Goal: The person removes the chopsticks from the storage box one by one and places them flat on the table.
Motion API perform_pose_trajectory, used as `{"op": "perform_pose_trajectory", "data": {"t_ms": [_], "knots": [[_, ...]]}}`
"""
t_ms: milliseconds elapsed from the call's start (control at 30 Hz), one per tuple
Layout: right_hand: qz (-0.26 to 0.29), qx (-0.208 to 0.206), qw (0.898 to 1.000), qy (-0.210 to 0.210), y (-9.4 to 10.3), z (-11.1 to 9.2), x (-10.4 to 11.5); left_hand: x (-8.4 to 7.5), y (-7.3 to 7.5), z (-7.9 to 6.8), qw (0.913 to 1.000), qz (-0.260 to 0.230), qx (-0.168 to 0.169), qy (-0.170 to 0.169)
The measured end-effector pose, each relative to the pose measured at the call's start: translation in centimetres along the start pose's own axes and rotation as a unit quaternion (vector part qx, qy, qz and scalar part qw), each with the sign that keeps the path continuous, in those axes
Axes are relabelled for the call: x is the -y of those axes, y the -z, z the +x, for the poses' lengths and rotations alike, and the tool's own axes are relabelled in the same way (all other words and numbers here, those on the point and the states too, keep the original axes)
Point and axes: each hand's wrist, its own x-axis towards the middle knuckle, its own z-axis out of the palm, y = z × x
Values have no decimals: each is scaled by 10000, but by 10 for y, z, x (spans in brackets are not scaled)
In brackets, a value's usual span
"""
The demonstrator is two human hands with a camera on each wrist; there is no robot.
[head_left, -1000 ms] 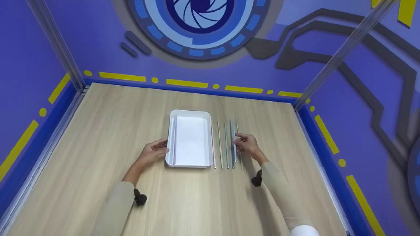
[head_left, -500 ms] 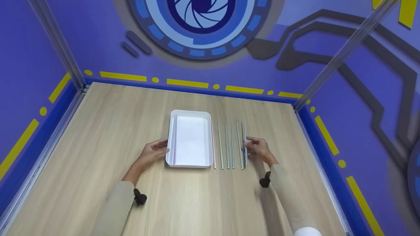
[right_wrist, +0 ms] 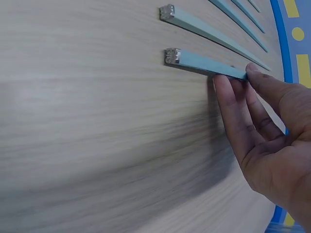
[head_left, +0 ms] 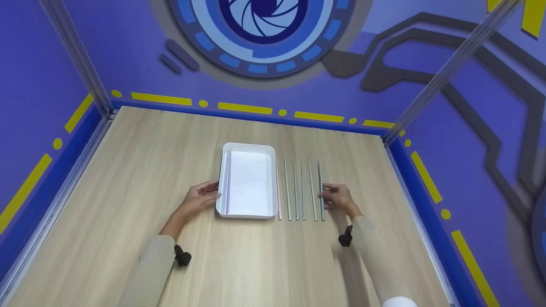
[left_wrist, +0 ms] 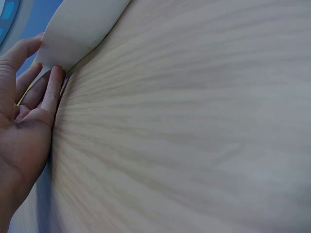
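Note:
A white rectangular tray stands mid-table. One or more thin lilac sticks lie along its left inner side. My left hand touches the tray's left outer wall with relaxed fingers; in the left wrist view the fingertips meet that wall low down. Right of the tray, several chopsticks lie side by side. My right hand pinches the rightmost one, a teal chopstick with a silver patterned end, between thumb and fingers. It lies at or just above the tabletop, parallel to its neighbour.
The wood-grain table runs to a blue wall at the back and sides. Metal posts stand at the far corners. A pale pinkish chopstick lies close against the tray's right side.
My right hand has moved right, past the other chopsticks, and lowered the teal chopstick at the right end of the row. My left hand and the tray have stayed put.

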Motion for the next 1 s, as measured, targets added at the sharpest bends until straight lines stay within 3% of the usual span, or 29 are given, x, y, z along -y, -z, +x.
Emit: {"op": "perform_pose_trajectory", "data": {"t_ms": [333, 600, 1000], "knots": [[-97, -153, 9998, 122, -1, -2, 0, 0, 0, 0, 10000, 6, -59, -18], [-366, -316, 9988, -7, -3, 1, -2, 0, -1, -1, 10000, 34, 14, 12], [-264, -335, 9990, 115, -3, -3, -2, 0, -1, 0, 9998, 170, -66, 57]]}}
